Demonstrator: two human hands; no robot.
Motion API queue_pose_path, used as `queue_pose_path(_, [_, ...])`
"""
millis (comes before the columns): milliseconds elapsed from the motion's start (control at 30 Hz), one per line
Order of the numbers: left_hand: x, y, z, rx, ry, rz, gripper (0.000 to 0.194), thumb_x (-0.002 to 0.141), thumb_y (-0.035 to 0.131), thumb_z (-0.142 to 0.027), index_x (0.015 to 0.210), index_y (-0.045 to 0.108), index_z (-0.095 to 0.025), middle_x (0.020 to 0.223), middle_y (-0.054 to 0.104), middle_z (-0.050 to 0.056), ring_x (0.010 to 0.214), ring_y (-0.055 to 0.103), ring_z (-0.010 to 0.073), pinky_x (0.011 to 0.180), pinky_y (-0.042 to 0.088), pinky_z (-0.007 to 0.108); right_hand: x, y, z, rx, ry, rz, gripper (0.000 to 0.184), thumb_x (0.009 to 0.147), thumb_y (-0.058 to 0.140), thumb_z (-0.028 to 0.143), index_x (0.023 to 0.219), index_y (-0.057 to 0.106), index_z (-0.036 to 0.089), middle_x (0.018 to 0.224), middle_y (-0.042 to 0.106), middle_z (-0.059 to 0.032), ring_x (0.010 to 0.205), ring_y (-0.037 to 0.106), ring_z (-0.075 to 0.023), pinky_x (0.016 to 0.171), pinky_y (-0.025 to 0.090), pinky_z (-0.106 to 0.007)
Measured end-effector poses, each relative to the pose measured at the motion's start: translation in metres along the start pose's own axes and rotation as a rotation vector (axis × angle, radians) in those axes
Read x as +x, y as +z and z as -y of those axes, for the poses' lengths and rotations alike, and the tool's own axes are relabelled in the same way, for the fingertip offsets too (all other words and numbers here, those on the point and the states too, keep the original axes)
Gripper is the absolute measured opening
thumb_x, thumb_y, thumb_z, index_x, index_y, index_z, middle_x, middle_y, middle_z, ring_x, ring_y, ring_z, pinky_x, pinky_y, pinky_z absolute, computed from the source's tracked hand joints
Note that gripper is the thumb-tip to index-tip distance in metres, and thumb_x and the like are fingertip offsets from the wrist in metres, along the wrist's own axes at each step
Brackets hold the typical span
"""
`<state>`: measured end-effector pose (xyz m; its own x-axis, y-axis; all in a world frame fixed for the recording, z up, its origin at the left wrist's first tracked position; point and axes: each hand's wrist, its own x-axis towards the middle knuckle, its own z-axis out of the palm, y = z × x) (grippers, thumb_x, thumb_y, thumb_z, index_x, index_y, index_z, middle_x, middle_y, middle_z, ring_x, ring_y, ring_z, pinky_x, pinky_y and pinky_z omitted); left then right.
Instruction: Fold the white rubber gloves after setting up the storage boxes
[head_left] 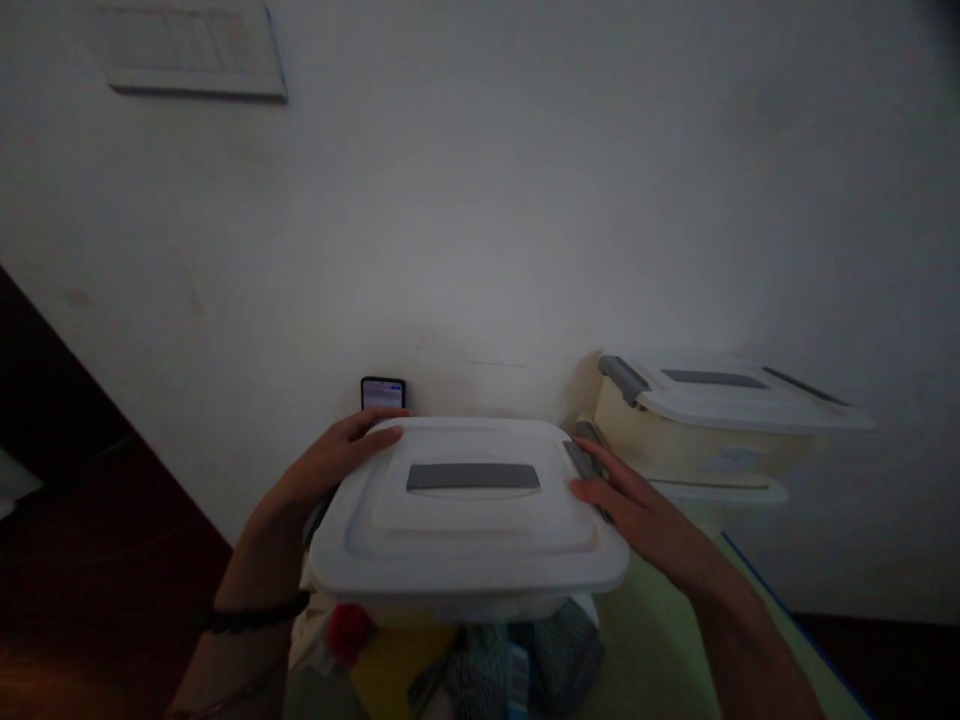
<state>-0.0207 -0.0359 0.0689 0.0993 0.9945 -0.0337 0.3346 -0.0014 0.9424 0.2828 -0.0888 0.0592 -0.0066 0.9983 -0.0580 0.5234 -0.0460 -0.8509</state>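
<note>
A white-lidded storage box [465, 560] with a grey carrying handle [472, 477] sits in the middle of the view, its lid resting on top. My left hand [349, 455] grips its far left corner, thumb on the lid and fingers over the edge. On the right side, my right hand [634, 505] holds the box at the grey latch [581, 465], fingers bent over it. Folded knitted fabric [487, 670], a yellow cloth [401, 665] and a red piece [350, 632] lie in front of the box, partly under its near edge.
Behind my left hand a phone [383, 393] leans upright against the white wall [480, 200]. A second lidded box [667, 440] stands at the right, above another white lid-like edge [720, 492]. The green tabletop [645, 640] has a blue edge on the right.
</note>
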Motion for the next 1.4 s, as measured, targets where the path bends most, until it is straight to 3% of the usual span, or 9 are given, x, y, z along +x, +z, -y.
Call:
queue_pose_path(200, [0.007,0.000,0.007,0.028,0.000,0.017,0.049,0.073,0.064,-0.045,0.114,0.062,-0.018,0.100,0.071,0.006,0.083,0.067,0.0235,0.068,0.054,0.030,0.008,0.000,-0.012,-0.115,-0.011,0.031,0.063,0.085,0.051,0.046,0.139,0.045,0.013,0.134,0.058,-0.0155,0.129,0.049,-0.0307,0.111,0.030,-0.048])
queue_pose_path(400, [0.011,-0.003,0.011,0.052,0.012,0.017,0.052,0.073,0.061,-0.043,0.118,0.062,-0.018,0.107,0.071,0.007,0.087,0.067,0.0245,0.070,0.053,0.028,0.005,0.003,-0.004,-0.097,0.039,0.003,0.066,0.088,0.047,0.045,0.143,0.040,0.009,0.149,0.039,-0.0142,0.141,0.031,-0.0271,0.118,0.016,-0.045])
queue_pose_path(500, [0.010,-0.003,0.012,0.069,0.035,0.012,0.051,0.074,0.060,-0.043,0.118,0.063,-0.017,0.108,0.071,0.007,0.090,0.066,0.0248,0.073,0.053,0.028,0.004,0.003,-0.005,-0.092,0.037,0.012,0.064,0.089,0.046,0.042,0.144,0.037,0.010,0.150,0.035,-0.0119,0.142,0.029,-0.0254,0.118,0.011,-0.046])
queue_pose_path(800, [0.016,-0.003,0.016,0.059,0.039,0.003,0.049,0.069,0.063,-0.042,0.111,0.065,-0.017,0.103,0.071,0.006,0.088,0.065,0.0253,0.073,0.052,0.029,0.006,-0.001,-0.012,-0.158,-0.008,0.048,0.073,0.088,0.043,0.047,0.144,0.033,0.002,0.152,0.030,-0.0153,0.142,0.027,-0.0275,0.118,0.014,-0.045])
queue_pose_path(1167, [0.009,0.001,0.015,-0.123,0.002,0.001,0.049,0.070,0.065,-0.037,0.115,0.064,-0.017,0.098,0.072,0.004,0.077,0.066,0.0210,0.065,0.051,0.027,0.007,-0.004,-0.020,-0.058,-0.041,-0.006,0.069,0.088,0.046,0.048,0.144,0.038,0.010,0.150,0.038,-0.0108,0.141,0.030,-0.0257,0.118,0.016,-0.045])
queue_pose_path(1400, [0.013,-0.001,0.014,-0.097,0.012,0.005,0.049,0.068,0.067,-0.037,0.113,0.065,-0.017,0.098,0.071,0.005,0.081,0.064,0.0216,0.068,0.050,0.027,0.005,-0.005,-0.021,-0.064,-0.101,-0.024,0.062,0.086,0.049,0.047,0.138,0.049,0.014,0.147,0.043,-0.0122,0.138,0.037,-0.0305,0.115,0.022,-0.050])
